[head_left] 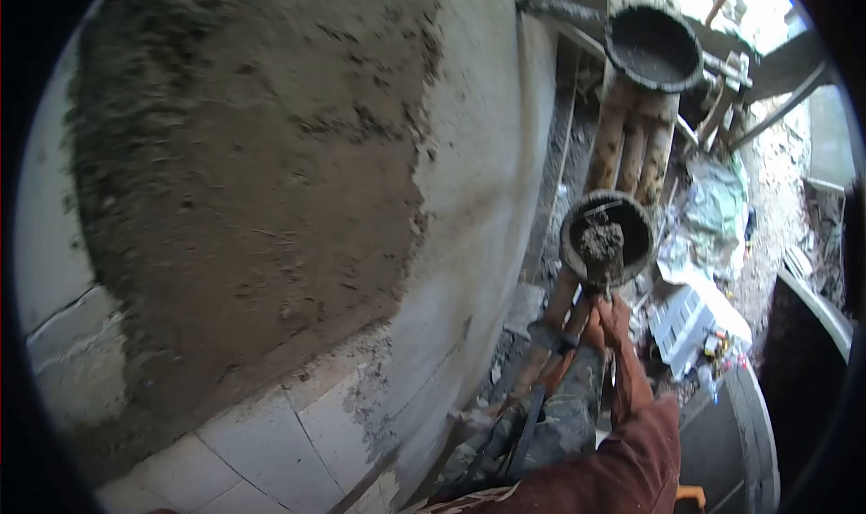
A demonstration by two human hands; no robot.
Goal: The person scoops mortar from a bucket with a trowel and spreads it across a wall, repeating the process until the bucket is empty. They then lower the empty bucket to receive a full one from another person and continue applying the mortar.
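Note:
Low on the right side, my right hand point(612, 320) is closed around the handle of a trowel point(617, 270). Its blade reaches into a round black bucket point(567, 243) and carries a lump of wet grey mortar point(602, 241). A maroon sleeve covers the upper part of that arm. My left hand does not show. To the left rises a wall with a broad patch of wet brown-grey plaster point(298, 180), rough and dark along its upper left. Pale bare wall borders the patch on the right.
A second black bucket point(654, 86) sits farther off on bamboo poles point(631, 149). Wooden pieces stick out around it. Plastic sheeting point(713, 207), a white slatted crate point(681, 329) and rubble lie to the right. Legs in camouflage trousers point(577, 392) are beneath my arm.

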